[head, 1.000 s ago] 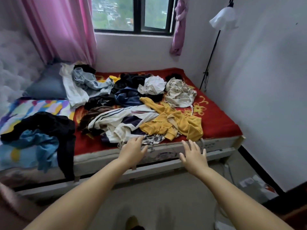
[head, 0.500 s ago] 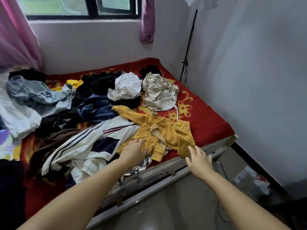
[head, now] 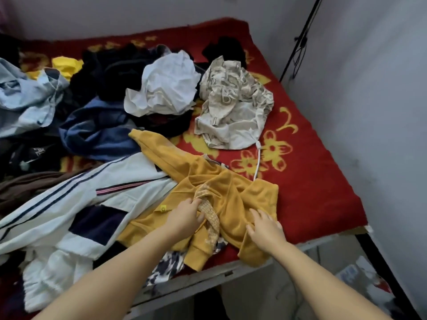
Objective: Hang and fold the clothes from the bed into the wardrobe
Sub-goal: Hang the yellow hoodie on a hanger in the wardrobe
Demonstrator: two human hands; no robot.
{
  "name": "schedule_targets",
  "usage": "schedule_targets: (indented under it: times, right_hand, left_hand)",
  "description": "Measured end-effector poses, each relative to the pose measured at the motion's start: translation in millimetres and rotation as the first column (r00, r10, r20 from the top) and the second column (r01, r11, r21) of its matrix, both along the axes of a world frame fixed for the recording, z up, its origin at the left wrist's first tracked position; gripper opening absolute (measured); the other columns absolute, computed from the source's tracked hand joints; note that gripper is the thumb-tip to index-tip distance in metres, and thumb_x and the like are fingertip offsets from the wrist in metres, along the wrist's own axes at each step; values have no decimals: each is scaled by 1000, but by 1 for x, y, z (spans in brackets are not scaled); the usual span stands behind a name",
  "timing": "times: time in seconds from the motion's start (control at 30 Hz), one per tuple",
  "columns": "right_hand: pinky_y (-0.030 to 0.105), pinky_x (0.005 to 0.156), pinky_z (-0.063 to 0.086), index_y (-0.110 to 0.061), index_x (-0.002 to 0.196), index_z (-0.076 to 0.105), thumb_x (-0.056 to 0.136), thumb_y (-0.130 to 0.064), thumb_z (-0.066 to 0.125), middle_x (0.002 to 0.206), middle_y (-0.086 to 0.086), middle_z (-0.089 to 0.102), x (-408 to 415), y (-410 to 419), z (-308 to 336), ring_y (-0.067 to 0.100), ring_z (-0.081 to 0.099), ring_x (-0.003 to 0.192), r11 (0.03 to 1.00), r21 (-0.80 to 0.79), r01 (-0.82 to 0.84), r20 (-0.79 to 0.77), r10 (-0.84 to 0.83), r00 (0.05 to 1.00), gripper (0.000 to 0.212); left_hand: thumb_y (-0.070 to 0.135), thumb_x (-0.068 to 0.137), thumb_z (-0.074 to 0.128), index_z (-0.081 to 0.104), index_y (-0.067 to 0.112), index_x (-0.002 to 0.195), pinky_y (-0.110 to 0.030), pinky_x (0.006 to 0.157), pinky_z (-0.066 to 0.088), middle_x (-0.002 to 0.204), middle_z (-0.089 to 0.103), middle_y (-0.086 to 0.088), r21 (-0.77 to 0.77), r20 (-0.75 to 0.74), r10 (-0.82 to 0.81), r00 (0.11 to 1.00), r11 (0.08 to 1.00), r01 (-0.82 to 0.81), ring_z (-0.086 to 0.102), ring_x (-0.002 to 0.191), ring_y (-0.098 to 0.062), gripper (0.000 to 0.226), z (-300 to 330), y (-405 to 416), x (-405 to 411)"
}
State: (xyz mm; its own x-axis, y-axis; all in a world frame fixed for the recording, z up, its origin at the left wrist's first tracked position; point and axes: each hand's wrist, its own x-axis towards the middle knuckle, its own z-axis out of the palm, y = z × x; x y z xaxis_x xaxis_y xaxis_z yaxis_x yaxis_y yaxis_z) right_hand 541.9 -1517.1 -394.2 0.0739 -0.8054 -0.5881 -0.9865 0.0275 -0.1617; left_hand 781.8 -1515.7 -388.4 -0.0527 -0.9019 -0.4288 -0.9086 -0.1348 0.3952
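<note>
- Left hand (head: pixel 184 215): palm down, fingers curled and bunched at the tips, forearm bare, reaching in from the near left.
- Right hand (head: pixel 265 227): palm down, fingers straight and spread, lying flat to the right of the left hand; forearm bare, entering from the near right.

Black lamp pole (head: pixel 298 40) (against wall (head: pixel 369 88))

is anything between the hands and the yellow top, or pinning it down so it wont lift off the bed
Nothing visible. Both the left hand and right hand are already on the yellow top. It lies on top of the pile, overlapping the white striped jacket; only its patterned scarf-like strip lies across it.
</note>
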Motion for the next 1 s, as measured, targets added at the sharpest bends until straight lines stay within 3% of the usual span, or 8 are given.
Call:
schedule_targets:
  times: [0.17,0.27,0.4,0.53,0.67,0.77,0.87,1.0]
  right_hand:
    - [58,114,19,-23,154,3,94,-58,41,161,-3,7,-2,-73,-80,21,8,147,984,164,69,79,-82,993,79]
    - [60,114,17,-22,153,-3,89,-65,44,161,2,-8,4,-77,-123,24,-7,148,972,230,45,57,-60,997,91]
    - [63,112,13,-21,147,21,92,-57,46,160,7,-7,13,-68,-163,27,-9,147,993,114,27,-28,-24,999,70]
    - [50,111,23,-28,126,43,95,-50,43,151,5,23,12,-62,-177,26,16,142,1000,-20,-21,-56,19,998,38]
    - [35,87,42,-22,120,41,99,-37,43,114,-2,56,7,-77,-161,20,55,108,996,-83,22,68,-16,998,26]
    - [32,62,43,-17,127,38,100,-33,43,90,-2,59,-2,-86,-132,20,60,81,988,-128,91,191,-65,979,31]
    - [27,47,35,-22,120,43,99,-33,44,73,-8,57,-4,-93,-92,16,58,62,970,-215,110,320,-37,947,23]
    - [29,51,38,-21,108,51,98,-30,48,74,-14,55,17,-109,-11,14,59,67,922,-357,152,466,35,884,13]
  left_hand:
    - [38,95,47,25,27,147,-37,98,45,141,40,-4,84,-9,131,991,988,-129,43,126,-23,57,-75,-75,-23]
    - [42,92,54,15,25,151,-42,109,36,155,20,-9,95,50,224,973,969,-228,25,141,-27,72,-113,-99,-27]
    - [45,88,59,9,26,150,-53,115,18,159,-10,-4,208,135,238,962,942,-263,-6,147,-26,82,-158,-112,-30]
    - [20,89,57,36,19,135,-51,113,27,153,22,-7,73,127,267,955,958,-278,13,143,-28,50,-179,-114,-30]
    - [11,90,50,48,21,115,-41,94,47,122,52,-2,31,-53,254,966,967,-253,46,117,-24,27,-164,-117,-16]
    - [11,89,51,45,24,103,-38,79,52,102,57,0,7,-154,259,954,965,-261,56,93,-19,20,-133,-107,-3]
    - [5,87,50,40,23,98,-34,70,43,95,55,2,-68,-290,241,926,960,-271,54,85,-16,22,-91,-90,12]
    - [7,87,48,40,26,96,-26,66,41,88,54,6,-182,-416,204,886,936,-301,55,83,-16,23,-9,-66,37]
